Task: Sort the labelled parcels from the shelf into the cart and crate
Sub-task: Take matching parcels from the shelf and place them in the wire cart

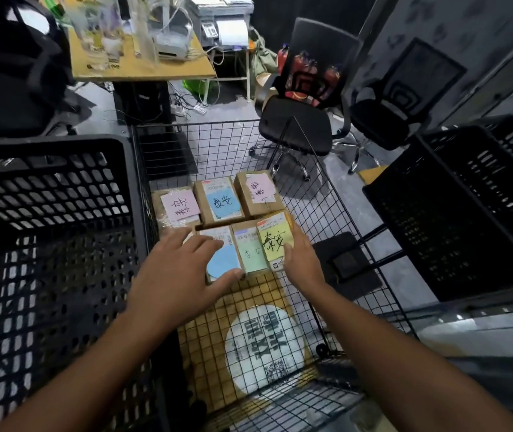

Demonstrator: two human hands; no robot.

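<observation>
While my left hand (pixel 180 275) lies flat, fingers spread, on the blue parcel (pixel 222 263), my right hand (pixel 302 263) grips the yellow parcel (pixel 275 244) in the cart (pixel 233 145).

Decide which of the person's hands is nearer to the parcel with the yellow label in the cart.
Right. The right hand holds the yellow-label parcel at its right edge; the left hand rests on the near blue-label parcel, two parcels to the left.
</observation>
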